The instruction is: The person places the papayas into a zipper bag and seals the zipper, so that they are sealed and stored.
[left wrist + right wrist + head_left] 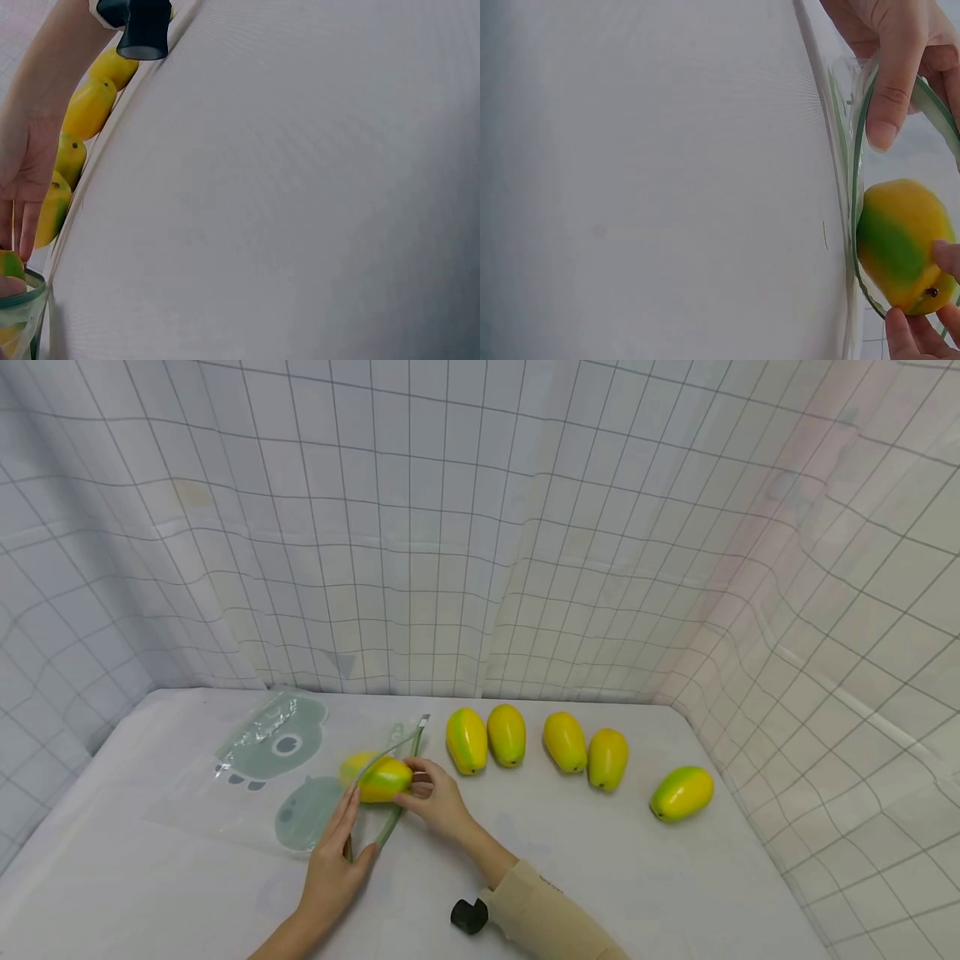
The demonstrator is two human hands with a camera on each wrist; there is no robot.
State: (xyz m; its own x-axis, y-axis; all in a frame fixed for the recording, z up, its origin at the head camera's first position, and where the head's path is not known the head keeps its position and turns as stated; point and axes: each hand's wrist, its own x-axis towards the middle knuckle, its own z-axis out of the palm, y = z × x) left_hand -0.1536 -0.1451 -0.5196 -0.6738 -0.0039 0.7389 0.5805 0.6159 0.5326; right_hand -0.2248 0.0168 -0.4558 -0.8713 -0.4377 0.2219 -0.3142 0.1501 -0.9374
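A clear zip bag (307,814) with grey-green animal prints lies on the left of the table, its green-edged mouth spread toward the right. My left hand (335,866) holds the mouth apart, fingers at the upper edge and thumb at the lower one. In the right wrist view, that thumb (892,97) reaches inside the rim. A yellow-green mango (384,779) lies on its side in the mouth, its far end behind the bag's edge. My right hand (438,800) grips its stem end between thumb and fingers.
To the right of the bag stand two pairs of mangoes, one pair (507,735) nearer and another (565,742) further right. A single mango (682,793) lies near the table's right side. Gridded white curtains (480,568) surround the table. A black device (469,917) sits at my right sleeve.
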